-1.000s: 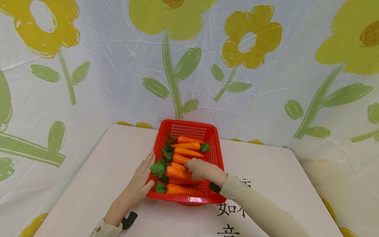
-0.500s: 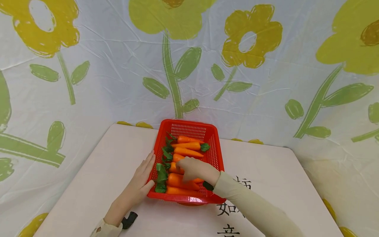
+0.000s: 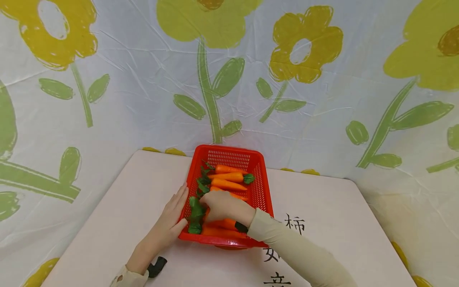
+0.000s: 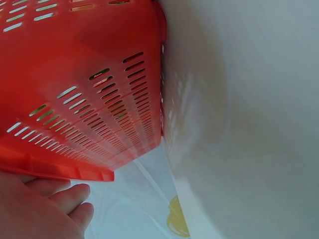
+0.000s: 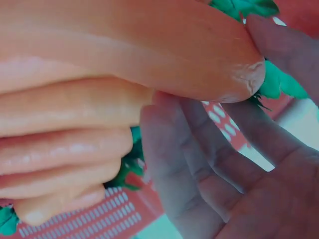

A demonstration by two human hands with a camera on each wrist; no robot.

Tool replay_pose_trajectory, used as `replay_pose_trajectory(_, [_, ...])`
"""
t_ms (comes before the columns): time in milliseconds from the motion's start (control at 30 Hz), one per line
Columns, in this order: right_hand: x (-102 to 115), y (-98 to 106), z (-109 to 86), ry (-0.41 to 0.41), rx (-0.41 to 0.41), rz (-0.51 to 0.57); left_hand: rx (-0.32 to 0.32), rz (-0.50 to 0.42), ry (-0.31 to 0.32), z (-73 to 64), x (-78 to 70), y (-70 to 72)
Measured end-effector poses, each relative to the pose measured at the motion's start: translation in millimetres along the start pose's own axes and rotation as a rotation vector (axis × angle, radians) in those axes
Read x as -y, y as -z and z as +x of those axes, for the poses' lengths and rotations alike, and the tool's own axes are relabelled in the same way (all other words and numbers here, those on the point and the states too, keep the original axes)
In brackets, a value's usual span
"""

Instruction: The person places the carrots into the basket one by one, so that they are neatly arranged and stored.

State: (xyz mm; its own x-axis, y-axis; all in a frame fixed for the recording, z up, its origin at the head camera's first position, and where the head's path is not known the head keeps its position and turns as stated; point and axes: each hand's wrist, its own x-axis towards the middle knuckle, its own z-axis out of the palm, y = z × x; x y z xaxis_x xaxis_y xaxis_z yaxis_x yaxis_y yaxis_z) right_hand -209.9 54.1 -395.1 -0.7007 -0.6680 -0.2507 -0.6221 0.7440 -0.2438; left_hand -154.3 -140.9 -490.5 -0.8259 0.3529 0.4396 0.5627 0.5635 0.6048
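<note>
In the head view my left hand (image 3: 168, 223) lies along the left rim of a red plastic basket (image 3: 266, 187), fingers straight and thumb near the front corner. The left wrist view has its fingertips (image 4: 75, 196) right at the underside of the rim. Inside the basket, orange carrots with green tops lie in a row. My right hand (image 3: 224, 207) reaches in near the front left. In the right wrist view its thumb and bent fingers straddle the leafy end of a carrot (image 5: 199, 55), holding it from both sides. Green leaves (image 3: 195, 211) show left of that hand.
The basket stands on a pale table (image 3: 315, 199) with black printed characters (image 3: 295, 224) at its right. A flower-patterned cloth (image 3: 143, 99) hangs behind and around the table. A dark wrist strap (image 3: 156, 267) shows below the left wrist.
My right hand has moved left across the carrots toward the leafy ends. A front carrot's leaves now lie lower, beside the basket's left wall. My left hand stays at the rim.
</note>
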Motion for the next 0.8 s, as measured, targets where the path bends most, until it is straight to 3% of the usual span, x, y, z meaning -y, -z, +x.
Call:
replay_pose_trajectory(100, [-6, 12, -7.8, 0.009, -0.050, 0.092, 0.001, -0.006, -0.002, -0.1, -0.7, -0.2])
replay_pose_trajectory(300, [-25, 37, -30.9, 0.056, -0.224, 0.284, 0.004, -0.010, 0.016, -0.1, -2.4, -0.6])
replay_pose_trajectory(433, [-40, 41, -45.4, 0.041, -0.312, 0.478, 0.002, -0.004, 0.013, -0.1, -2.0, -0.4])
replay_pose_trajectory(600, [-58, 31, -59.3, -0.013, -0.328, 0.667, -0.005, -0.001, 0.004, -0.4, -1.3, -0.5])
replay_pose_trajectory(800, [-76, 19, -75.2, -0.058, -0.328, 0.684, -0.004, 0.010, -0.003, 0.1, -2.0, -0.5])
